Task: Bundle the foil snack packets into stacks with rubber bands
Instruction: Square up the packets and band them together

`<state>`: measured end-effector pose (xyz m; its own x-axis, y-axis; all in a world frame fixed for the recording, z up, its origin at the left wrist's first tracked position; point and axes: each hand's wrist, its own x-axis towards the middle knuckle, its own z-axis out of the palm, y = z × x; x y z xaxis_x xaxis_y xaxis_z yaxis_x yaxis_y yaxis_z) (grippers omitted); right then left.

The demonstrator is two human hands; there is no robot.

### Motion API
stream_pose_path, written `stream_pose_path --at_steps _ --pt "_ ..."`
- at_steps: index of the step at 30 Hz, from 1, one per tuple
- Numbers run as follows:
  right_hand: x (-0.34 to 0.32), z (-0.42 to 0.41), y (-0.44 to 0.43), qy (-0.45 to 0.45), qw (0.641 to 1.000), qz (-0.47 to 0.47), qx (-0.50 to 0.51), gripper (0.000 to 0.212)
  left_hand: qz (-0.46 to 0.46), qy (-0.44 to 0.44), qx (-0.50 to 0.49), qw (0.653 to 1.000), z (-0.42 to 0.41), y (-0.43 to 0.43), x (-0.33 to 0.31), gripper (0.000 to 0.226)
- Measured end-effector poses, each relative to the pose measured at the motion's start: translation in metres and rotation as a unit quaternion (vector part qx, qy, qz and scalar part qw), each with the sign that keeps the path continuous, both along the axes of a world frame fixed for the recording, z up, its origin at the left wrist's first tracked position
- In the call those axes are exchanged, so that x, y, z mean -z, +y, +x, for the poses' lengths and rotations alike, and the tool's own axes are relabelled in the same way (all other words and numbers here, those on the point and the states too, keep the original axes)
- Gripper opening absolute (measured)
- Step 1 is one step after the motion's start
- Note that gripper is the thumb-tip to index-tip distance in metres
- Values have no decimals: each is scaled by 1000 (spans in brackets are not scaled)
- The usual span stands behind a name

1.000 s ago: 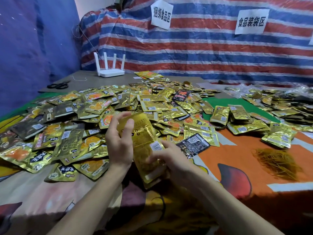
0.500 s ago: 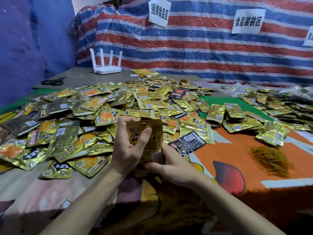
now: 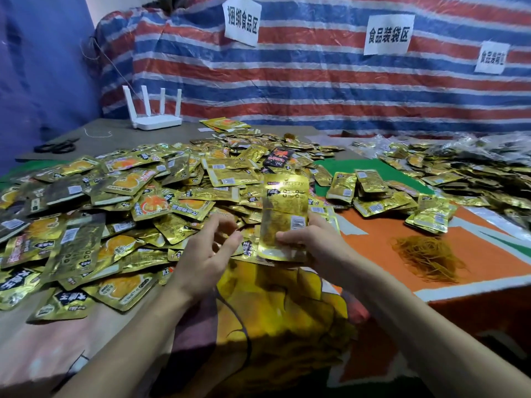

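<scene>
Head view has the right hand (image 3: pixel 313 249) gripping a thin held stack (image 3: pixel 284 216) of gold foil packets by its lower end, upright, just above the near middle of the table (image 3: pixel 149 139). The left hand (image 3: pixel 209 251) hovers beside it with fingers loosely spread and nothing in them that I can see. Loose packets (image 3: pixel 138 196) cover the left half of the table up to its far edge. The rubber bands (image 3: pixel 428 257) lie in a tangled heap near the right front edge, well apart from both hands. The main risk, as I judge it, is the grip: slick foil pinched at one end only can fan out or slide, and the top packets would drop back among the loose ones. Reaching for a band is awkward too, since the free hand is on the far side of the stack from the heap and would have to cross over it. The tangle may give up several bands at once. A band stretched on one-handed could snap off or crumple the packets. A dark packet (image 3: pixel 277 158) sits in the pile and could get mixed into a gold stack.
</scene>
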<state>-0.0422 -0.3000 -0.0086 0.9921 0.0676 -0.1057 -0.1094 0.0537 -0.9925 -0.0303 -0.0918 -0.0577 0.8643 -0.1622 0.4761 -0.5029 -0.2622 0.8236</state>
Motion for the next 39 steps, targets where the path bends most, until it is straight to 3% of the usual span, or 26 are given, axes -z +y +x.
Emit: stream_pose_path --at_steps 3,9,13,20,24,29,36,39 --pt "-9 5 -28 43 996 -48 60 13 65 -8 15 998 2 -2 6 3" --pt "-30 17 -100 64 975 -127 170 4 113 -23 13 993 4 -4 9 9" --pt "-47 45 -162 54 929 -196 310 12 116 -19 6 993 7 -3 10 12" --pt "-49 87 -249 51 859 -290 419 10 158 -41 -8 987 5 -5 13 7" --pt "-38 111 -266 43 820 -359 443 34 182 -48 -5 982 5 -6 14 9" --pt "-26 139 -273 70 848 -316 419 54 239 -80 -6 968 7 -8 14 13" --pt "-20 140 -272 115 747 -507 415 54 241 -75 -16 968 6 -10 12 11" --pt "-28 130 -250 61 683 -589 428 61 236 -72 -22 969 5 -10 11 12"
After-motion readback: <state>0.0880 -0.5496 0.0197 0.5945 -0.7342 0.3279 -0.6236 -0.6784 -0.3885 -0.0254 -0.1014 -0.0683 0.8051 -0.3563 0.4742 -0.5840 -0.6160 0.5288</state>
